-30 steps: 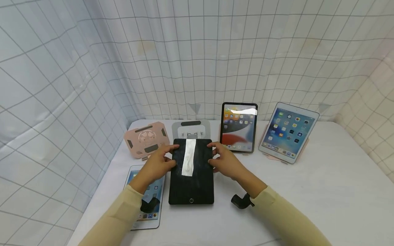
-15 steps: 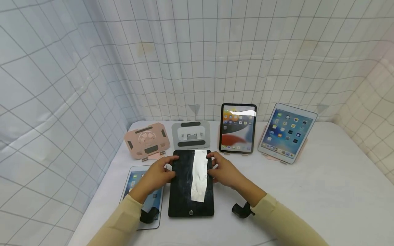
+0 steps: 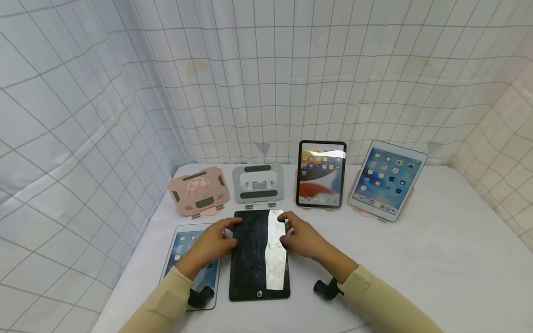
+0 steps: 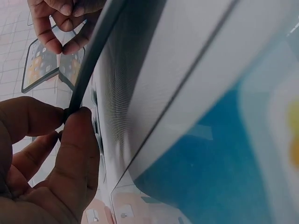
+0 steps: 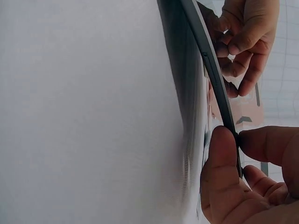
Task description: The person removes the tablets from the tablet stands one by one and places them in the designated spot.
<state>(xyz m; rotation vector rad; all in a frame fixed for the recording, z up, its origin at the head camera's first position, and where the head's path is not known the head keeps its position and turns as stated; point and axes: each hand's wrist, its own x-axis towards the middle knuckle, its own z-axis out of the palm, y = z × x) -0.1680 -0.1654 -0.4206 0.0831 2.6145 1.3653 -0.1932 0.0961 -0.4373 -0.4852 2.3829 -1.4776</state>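
A black tablet with a dark screen, a round home button at the near edge and a bright reflection on its right side is between my hands. My left hand pinches its left edge near the far end. On the opposite edge my right hand does the same. In the left wrist view, the thumb and fingers of the left hand close on the thin tablet edge. The right wrist view has the right hand pinching the other edge, with shadow on the white cloth below.
Just beyond the black tablet stands a grey tablet stand, beside a pink stand. Two lit tablets, one black-framed and one white, lean on stands farther right. A white-framed tablet lies under the left forearm.
The black tablet and both hands have come nearer to me, away from the grey stand, which now shows whole. The reflection has slid to the tablet's right side.
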